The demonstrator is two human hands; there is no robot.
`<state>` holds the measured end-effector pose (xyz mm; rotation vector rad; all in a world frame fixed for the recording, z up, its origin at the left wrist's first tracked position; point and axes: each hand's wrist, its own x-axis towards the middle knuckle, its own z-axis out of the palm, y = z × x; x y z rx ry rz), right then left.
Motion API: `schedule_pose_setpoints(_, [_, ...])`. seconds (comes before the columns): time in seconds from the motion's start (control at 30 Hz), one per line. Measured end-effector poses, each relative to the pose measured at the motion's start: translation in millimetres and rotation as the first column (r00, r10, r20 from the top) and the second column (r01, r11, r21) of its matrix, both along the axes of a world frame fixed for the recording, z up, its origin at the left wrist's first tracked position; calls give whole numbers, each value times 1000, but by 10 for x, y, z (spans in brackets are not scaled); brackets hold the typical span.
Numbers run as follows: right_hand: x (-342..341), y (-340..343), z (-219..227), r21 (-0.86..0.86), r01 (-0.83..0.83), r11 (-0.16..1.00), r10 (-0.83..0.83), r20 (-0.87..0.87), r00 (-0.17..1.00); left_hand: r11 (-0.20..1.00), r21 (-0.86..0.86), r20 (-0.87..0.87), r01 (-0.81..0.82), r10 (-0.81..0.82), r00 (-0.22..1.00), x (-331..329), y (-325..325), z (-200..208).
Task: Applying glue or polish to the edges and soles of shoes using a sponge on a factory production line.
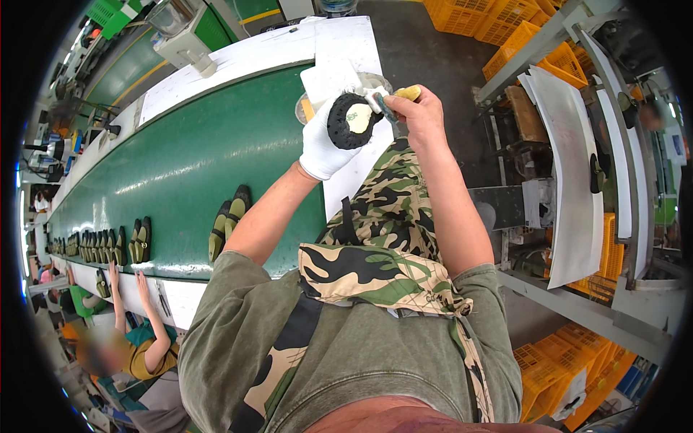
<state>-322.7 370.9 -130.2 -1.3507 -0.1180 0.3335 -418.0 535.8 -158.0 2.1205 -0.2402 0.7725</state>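
My left hand (324,149), in a white glove, grips a black textured shoe (337,131) seen nearly end-on. Its cream insole (359,117), bearing a small green mark, faces up toward me. Bare, my right hand (419,115) pinches a small brush-like tool (408,93) with a yellowish handle; its dark greenish end reaches the shoe's right edge. Something white and crumpled (375,98) sits at that edge, and I cannot make out what it is. Behind the shoe, clear round dishes (375,81) stand partly hidden by a white sheet (330,78).
A green conveyor belt (180,169) runs to the left, carrying a nearby pair of olive shoes (229,222) and several more farther along. Another person's arms (148,292) reach to its edge. On the right stand a metal rack (563,173) and orange crates (552,364).
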Motion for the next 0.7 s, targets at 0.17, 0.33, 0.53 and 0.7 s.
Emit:
schedule_pose_setpoints(0.17, [-141,-19,327,187,-51,981,48,19,999,995,-75,-124,60,-69,990,0,-112,211])
schedule_pose_setpoints(0.33, [-120,-29,572,309,-61,949,24,123,992,940,-294,-465,174,-300,833,101,-49,226])
schedule_pose_setpoints(0.53, [121,-3,515,393,-11,919,-90,237,967,792,-515,-458,329,-578,675,150,47,417])
schedule_pose_setpoints(0.7, [228,-71,363,381,-79,921,-78,378,922,548,-777,-326,310,-772,546,178,99,407])
